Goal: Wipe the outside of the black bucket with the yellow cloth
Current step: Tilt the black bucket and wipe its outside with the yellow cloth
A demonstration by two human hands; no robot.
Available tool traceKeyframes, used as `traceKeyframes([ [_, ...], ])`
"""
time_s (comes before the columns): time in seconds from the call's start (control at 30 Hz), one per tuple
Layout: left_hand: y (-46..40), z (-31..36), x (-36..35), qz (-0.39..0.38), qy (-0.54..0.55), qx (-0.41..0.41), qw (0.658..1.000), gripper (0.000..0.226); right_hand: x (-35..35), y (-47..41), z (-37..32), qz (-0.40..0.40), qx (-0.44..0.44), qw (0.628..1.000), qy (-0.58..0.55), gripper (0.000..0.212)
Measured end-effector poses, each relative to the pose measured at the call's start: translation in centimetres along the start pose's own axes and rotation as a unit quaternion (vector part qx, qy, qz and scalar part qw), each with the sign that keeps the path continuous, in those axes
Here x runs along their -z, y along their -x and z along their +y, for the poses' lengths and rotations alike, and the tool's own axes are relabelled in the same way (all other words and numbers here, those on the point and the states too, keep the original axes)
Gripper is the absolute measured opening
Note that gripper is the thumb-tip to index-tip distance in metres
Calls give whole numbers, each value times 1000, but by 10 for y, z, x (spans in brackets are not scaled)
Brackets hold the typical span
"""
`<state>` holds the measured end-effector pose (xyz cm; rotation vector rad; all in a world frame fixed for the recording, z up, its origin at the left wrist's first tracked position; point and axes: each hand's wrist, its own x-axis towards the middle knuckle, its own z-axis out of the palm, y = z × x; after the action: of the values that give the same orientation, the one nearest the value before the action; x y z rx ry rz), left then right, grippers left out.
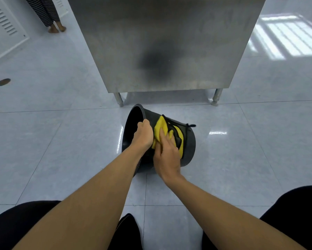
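The black bucket [189, 141] lies tipped on its side on the tiled floor, its mouth facing left. My left hand [143, 135] grips the bucket's rim at the top edge of the mouth. A yellow cloth [160, 129] with black trim is spread over the bucket's outer wall. My right hand [166, 154] presses flat on the cloth against the side of the bucket, fingers pointing away from me. The near part of the bucket is hidden behind my hands and forearms.
A stainless steel cabinet [166, 42] on short legs stands just beyond the bucket. A round floor drain [3, 82] is at the far left. Another person's bare feet [57, 28] stand at the top left. My dark-clothed knees fill the bottom corners.
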<state>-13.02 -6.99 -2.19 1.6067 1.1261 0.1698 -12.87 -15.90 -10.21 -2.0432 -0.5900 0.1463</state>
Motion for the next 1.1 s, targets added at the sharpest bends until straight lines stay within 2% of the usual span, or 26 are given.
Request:
traceKeyframes([
  [0.1,-1,-6,2,-1,20,-15,1000,63,-8,0,-10,-14,64,998,-4,52],
  [0.2,3,-7,3,-12,15,-45,999,28,-7,-3,-6,-6,52,999,-12,52],
  [0.27,6,-5,4,-6,15,-56,998,27,-4,-7,2,0,22,1000,-9,53],
  [0.43,-7,-13,6,30,42,-53,997,46,7,-7,47,8,-91,994,63,55],
  [0.6,-12,-8,0,58,37,-35,997,38,18,-6,95,24,-257,965,44,56],
  [0.7,-11,-2,0,72,31,-27,997,38,18,0,100,38,-288,956,42,54],
  [0.83,-15,0,3,71,9,-9,997,58,10,-1,83,62,-261,962,45,51],
  [1.1,-16,-1,2,54,21,27,998,64,4,8,34,28,-28,999,36,52],
])
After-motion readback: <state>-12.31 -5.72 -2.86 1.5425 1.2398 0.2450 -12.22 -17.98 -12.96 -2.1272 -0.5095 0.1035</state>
